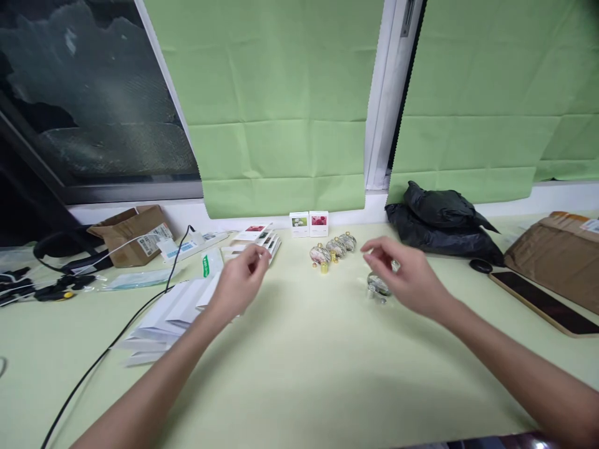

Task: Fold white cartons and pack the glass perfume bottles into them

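Note:
My left hand (241, 277) hovers over the table beside a stack of white folded cartons (178, 312). Its fingers are loosely curled, with a gap at the thumb and nothing visible in them. To the right, my right hand (407, 274) is held above a small round glass bottle (377, 284), thumb and fingers slightly apart; the hand partly hides the bottle. Between the hands, farther back, several round ornate bottles (320, 254) with gold caps stand in a slanting row. A loose gold cap (324, 267) is in front of them.
Two small picture boxes (309, 224) stand against the wall. Printed cartons (262, 239) lie behind my left hand. An opened cardboard box (135, 236) and a black cable (126, 327) are on the left. Black plastic parcels (442, 221), a phone (545, 299) and a brown parcel (556, 249) occupy the right.

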A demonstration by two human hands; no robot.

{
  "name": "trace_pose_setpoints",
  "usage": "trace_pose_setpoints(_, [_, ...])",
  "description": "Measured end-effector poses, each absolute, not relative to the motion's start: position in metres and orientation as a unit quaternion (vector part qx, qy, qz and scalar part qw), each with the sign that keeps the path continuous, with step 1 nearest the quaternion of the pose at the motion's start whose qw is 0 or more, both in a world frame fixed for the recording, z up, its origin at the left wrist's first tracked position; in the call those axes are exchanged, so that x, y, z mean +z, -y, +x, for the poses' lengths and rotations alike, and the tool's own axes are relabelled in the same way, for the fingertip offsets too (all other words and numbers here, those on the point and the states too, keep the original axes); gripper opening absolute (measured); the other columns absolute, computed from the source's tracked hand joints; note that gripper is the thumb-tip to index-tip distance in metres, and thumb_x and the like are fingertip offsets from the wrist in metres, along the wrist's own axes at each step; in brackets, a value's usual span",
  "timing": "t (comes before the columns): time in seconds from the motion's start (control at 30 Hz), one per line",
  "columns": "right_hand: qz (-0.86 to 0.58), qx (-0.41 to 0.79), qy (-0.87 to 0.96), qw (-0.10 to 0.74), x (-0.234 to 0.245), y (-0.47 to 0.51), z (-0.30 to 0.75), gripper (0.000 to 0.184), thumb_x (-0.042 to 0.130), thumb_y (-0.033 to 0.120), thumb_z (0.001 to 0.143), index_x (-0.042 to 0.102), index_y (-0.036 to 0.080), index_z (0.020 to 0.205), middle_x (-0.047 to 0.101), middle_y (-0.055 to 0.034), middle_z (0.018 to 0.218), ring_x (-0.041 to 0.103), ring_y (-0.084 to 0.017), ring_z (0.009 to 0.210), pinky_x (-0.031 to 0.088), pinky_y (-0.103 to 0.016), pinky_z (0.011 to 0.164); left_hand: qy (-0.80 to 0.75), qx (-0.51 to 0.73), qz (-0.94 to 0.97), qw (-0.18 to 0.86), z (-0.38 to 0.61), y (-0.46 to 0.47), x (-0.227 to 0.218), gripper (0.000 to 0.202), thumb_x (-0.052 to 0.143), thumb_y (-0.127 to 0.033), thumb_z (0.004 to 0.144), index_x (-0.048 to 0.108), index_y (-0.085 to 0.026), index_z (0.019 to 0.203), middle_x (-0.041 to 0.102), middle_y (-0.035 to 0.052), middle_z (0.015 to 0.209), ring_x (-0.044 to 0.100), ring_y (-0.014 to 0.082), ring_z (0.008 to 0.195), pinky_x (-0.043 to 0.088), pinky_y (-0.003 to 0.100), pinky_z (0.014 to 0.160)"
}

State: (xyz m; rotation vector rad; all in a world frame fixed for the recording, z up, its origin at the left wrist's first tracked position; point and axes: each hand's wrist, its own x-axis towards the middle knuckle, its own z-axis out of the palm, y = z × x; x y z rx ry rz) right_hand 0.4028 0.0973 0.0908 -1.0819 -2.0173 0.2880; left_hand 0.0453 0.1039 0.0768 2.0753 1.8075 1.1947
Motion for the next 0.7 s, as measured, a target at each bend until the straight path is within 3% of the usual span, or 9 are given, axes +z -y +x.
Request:
trace_pose_setpoints(0.07, [-0.410, 0.115, 0.817, 0.389, 0.063, -0.080, 0.390, 0.018, 0.046, 0.040, 0.108, 0.063, 0.034, 0.110, 0.069, -0.0034, 0.076, 0.066, -0.024, 0.066, 0.051, -0.038, 0.067, -0.585, 0.342, 0.728, 0.097, 0.060, -0.096, 0.059, 0.016, 0.049, -0.041, 0.100, 0.060, -0.030, 0.097, 0.061, -0.0029, 0.066, 0.056, 0.0207, 0.059, 0.037, 0.031, 0.059])
trace_pose_setpoints(0.27, [-0.357, 0.193, 0.859, 0.313, 0.003, -0.068, 0.367, 0.015, 0.039, 0.033, 0.108, 0.053, 0.035, 0.104, 0.061, 0.0012, 0.073, 0.058, -0.023, 0.061, 0.044, -0.035, 0.060, -0.579, 0.197, 0.788, 0.068, 0.084, -0.087, 0.019, 0.010, 0.050, -0.028, 0.096, 0.058, -0.029, 0.091, 0.065, 0.0014, 0.073, 0.061, 0.0232, 0.065, 0.033, 0.033, 0.063])
trace_pose_setpoints(0.5, [-0.376, 0.337, 0.812, 0.293, -0.009, -0.079, 0.366, 0.021, 0.042, 0.035, 0.109, 0.052, 0.026, 0.094, 0.048, 0.0050, 0.071, 0.040, -0.015, 0.060, 0.031, -0.028, 0.058, -0.563, 0.154, 0.810, 0.059, 0.086, -0.086, 0.005, 0.013, 0.044, -0.024, 0.099, 0.056, -0.026, 0.094, 0.064, 0.0009, 0.077, 0.060, 0.0211, 0.069, 0.034, 0.031, 0.065])
trace_pose_setpoints(0.7, [-0.389, 0.368, 0.794, 0.286, -0.014, -0.085, 0.364, 0.022, 0.050, 0.038, 0.107, 0.060, 0.024, 0.094, 0.047, 0.0058, 0.070, 0.039, -0.013, 0.063, 0.030, -0.028, 0.059, -0.553, 0.169, 0.813, 0.074, 0.084, -0.089, 0.006, 0.015, 0.044, -0.028, 0.102, 0.057, -0.026, 0.095, 0.064, -0.0001, 0.077, 0.060, 0.0192, 0.070, 0.035, 0.029, 0.066])
